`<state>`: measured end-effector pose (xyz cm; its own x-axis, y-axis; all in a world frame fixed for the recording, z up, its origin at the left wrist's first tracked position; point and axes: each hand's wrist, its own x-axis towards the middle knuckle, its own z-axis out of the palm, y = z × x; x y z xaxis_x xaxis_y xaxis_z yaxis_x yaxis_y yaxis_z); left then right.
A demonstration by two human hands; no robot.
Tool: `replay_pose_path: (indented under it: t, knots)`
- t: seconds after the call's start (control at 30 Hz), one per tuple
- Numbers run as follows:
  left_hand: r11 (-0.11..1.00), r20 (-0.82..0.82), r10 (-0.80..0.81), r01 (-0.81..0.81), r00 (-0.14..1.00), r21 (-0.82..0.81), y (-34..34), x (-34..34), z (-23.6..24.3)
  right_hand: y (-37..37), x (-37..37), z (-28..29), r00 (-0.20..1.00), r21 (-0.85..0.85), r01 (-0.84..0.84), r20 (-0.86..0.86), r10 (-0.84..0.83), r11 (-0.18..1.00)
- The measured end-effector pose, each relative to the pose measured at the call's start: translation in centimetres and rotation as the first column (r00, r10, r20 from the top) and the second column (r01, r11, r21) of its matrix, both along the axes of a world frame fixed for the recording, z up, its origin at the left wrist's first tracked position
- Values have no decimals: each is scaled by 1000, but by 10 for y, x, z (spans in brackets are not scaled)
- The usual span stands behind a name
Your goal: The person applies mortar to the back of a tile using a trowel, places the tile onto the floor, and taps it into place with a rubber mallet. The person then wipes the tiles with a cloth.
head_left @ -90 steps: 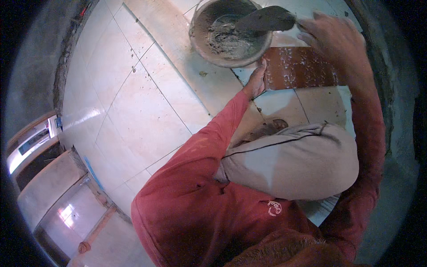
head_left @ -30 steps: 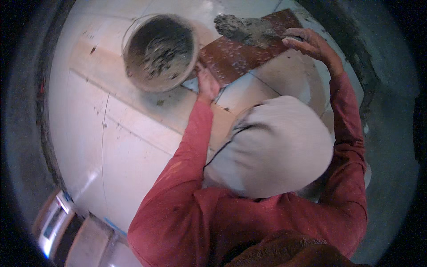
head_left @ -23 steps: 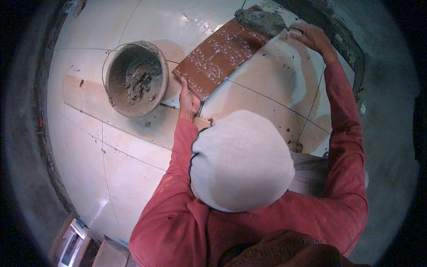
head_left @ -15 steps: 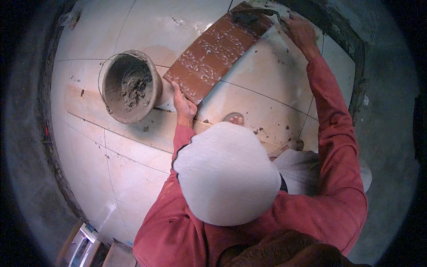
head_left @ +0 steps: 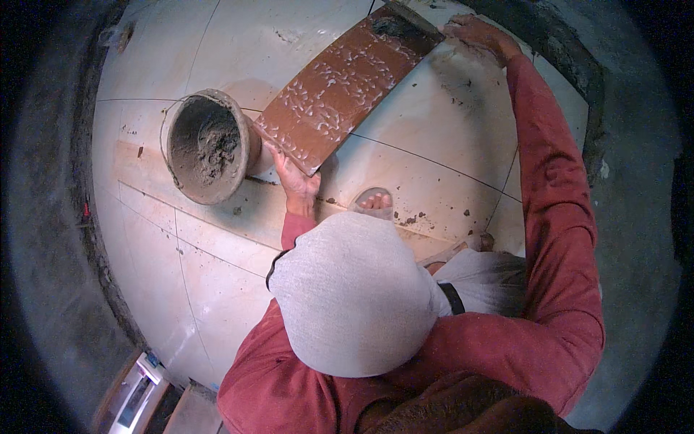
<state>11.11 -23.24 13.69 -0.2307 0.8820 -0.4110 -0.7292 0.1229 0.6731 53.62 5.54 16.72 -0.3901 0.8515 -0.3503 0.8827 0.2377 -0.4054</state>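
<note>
A long reddish-brown tile [head_left: 318, 101], its upward face covered in pale wavy marks, is held tilted over the floor. My left hand [head_left: 298, 177] grips its near corner, fingers partly hidden beneath it. At the far end, my right hand [head_left: 481, 36] is closed around the handle of a trowel [head_left: 416, 17], whose long thin blade lies across the tile's end. Dark wet mortar [head_left: 394, 27] is smeared on the tile beside that blade. Left of the tile stands a bucket [head_left: 242, 119] with a wire handle, holding grey mortar [head_left: 217, 148].
Large pale floor tiles [head_left: 426, 159] with dark joints and mortar crumbs lie around. A sandaled foot [head_left: 374, 201] rests near the tile's lower end. A grey cap [head_left: 358, 296] covers the lower middle. Rough grey edges [head_left: 108, 289] border the floor at the left.
The trowel blade has turned and shifted to the tile's far end edge, with my right hand slightly lower. The brown tile has shifted slightly left at its near end.
</note>
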Motion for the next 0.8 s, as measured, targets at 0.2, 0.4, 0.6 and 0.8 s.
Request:
replay_pose_path:
  t: [0.2,0.4,0.6,0.8]
  knots:
    - [998,125,24,-32,992,58,-5,-2,17,-31,-23,3,981,-296,107,-126,-150,949]
    - [996,115,-6,-5,993,94,-5,1,24,-94,-41,29,931,-489,112,-253,-264,865]
    - [992,173,14,-36,985,120,-4,2,19,-126,-79,47,947,-537,100,-208,-247,838]
    - [980,176,-14,-21,984,199,-5,2,17,-151,-113,63,913,-590,45,-304,-273,806]
